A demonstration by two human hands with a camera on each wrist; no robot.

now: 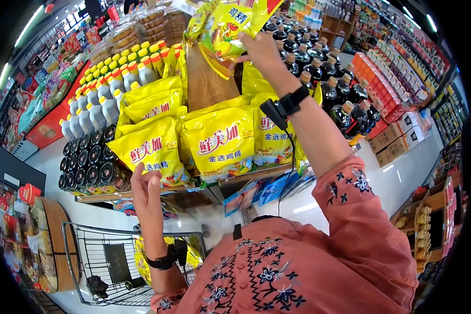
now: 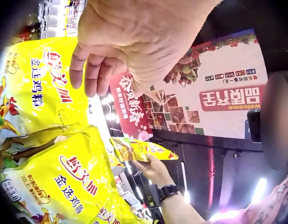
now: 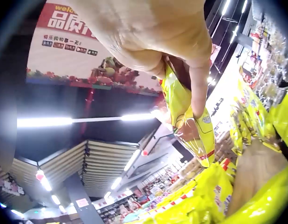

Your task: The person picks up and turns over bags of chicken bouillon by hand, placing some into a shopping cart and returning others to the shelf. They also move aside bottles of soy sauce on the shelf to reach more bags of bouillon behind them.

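Note:
My right hand (image 1: 265, 53) pinches a yellow bag of chicken bouillon (image 1: 227, 26), raised over the far part of the display. In the right wrist view the thumb and fingers close on the edge of this bag (image 3: 202, 137), which hangs down. Low in front of the shelf is my left hand (image 1: 150, 196), fingers loosely extended and holding nothing. It is nearest a standing yellow bouillon bag (image 1: 150, 144), and it overlaps the bag's lower part in the head view. More such bags (image 1: 220, 137) stand in rows beside it, around a bare brown wooden surface (image 1: 206, 83).
Dark jars (image 1: 92, 172) and yellow-capped bottles (image 1: 107, 109) line the display's left side. Large dark bottles (image 1: 345, 112) crowd its right. Below stands a wire shopping cart (image 1: 89, 238) with a yellow package (image 1: 143, 264) inside. Cardboard boxes (image 1: 390, 149) sit on the floor at right.

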